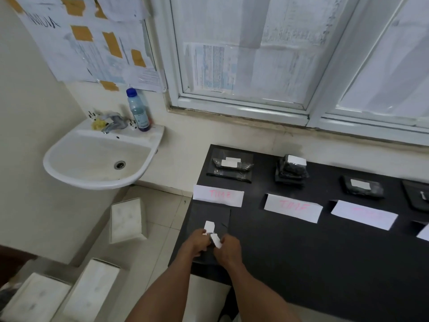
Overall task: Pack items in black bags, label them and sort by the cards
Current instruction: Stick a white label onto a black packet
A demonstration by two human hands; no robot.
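On the black counter (301, 263) my left hand (197, 242) and right hand (228, 251) meet over a flat black bag (209, 217) near the front left corner. Each hand pinches a small white label: the left one (209, 226) stands up, the right one (216, 241) tilts. Behind stand three white cards with pink writing, a left card (218, 195), a middle card (293, 208) and a right card (363, 214). Packed black bags with white labels lie beyond them, one stack at the left (232, 167), another in the middle (291, 169) and a single one to the right (362, 185).
A white wall sink (97, 159) with a tap and a blue-capped bottle (138, 110) hangs left of the counter. White boxes (127, 220) sit on the tiled floor below. A papered window (255, 54) runs behind the counter. More black bags (417, 196) lie at the right edge.
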